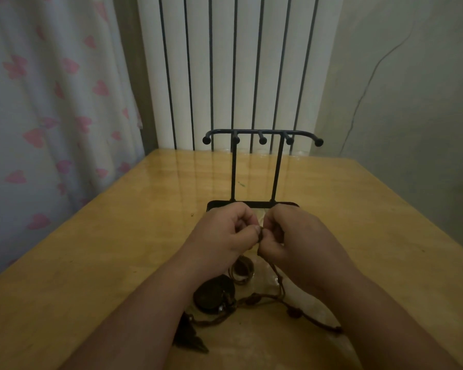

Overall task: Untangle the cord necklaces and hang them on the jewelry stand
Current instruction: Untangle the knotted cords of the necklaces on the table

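Pinching one knotted stretch of the cord necklaces (pixel 254 299) from both sides, in the head view: left grip (pixel 225 231) and right grip (pixel 296 236) both closed on the cord, thumbs and fingertips nearly touching, just in front of the jewelry stand (pixel 262 134) base at mid-tabletop (pixel 118 236). Trailing toward the near edge, the rest of the tangle: a coiled ring (pixel 242 271), a dark round pendant (pixel 214 292), a tassel (pixel 189 335), beaded strands (pixel 292 313) under the right wrist. Probably risking a tighter knot if pulled apart rather than loosened. Possibly dragging the pendant off the near edge when lifted. Likely snagging or tipping the bare-hooked stand, close ahead of the knuckles.
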### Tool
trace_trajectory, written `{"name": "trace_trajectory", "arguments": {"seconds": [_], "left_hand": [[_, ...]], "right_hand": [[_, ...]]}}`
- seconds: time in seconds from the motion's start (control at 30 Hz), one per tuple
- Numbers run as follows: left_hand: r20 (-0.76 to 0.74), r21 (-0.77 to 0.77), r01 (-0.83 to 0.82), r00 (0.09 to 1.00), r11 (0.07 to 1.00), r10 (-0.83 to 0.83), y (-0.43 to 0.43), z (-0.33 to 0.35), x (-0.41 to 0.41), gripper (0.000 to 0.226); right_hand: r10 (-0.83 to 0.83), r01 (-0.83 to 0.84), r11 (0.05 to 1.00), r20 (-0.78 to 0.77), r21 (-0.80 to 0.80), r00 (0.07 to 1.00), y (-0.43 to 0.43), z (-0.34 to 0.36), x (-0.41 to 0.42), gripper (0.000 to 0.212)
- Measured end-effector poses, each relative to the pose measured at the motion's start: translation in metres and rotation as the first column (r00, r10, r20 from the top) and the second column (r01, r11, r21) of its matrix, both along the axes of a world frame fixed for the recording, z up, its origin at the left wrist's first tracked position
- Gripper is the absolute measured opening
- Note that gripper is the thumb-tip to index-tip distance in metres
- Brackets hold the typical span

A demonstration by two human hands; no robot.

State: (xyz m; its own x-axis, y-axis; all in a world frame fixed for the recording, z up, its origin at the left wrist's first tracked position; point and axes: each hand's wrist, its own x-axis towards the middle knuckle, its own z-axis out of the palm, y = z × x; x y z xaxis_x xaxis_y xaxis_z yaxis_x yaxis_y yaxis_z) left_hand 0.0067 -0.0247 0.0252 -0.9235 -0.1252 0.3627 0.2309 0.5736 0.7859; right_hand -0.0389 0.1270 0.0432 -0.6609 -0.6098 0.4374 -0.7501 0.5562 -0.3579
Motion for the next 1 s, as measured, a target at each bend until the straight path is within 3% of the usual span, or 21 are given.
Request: {"name": "trace_trajectory", "arguments": {"seconds": [0.63, 1.0], "left_hand": [[0.068, -0.086, 0.04, 0.997, 0.996, -0.034, -0.0025, 0.0005, 0.0014, 0.022], [0.094, 0.215, 0.116, 0.986, 0.97, -0.139, -0.0004, 0.0049, 0.0043, 0.019]], "right_hand": [[0.046, -0.046, 0.999, 0.046, 0.016, 0.998, 0.0006, 0.0, 0.0008, 0.007], [0.092, -0.071, 0.983, 0.12, -0.172, 0.988, -0.0009, -0.0036, 0.0024, 0.011]]}}
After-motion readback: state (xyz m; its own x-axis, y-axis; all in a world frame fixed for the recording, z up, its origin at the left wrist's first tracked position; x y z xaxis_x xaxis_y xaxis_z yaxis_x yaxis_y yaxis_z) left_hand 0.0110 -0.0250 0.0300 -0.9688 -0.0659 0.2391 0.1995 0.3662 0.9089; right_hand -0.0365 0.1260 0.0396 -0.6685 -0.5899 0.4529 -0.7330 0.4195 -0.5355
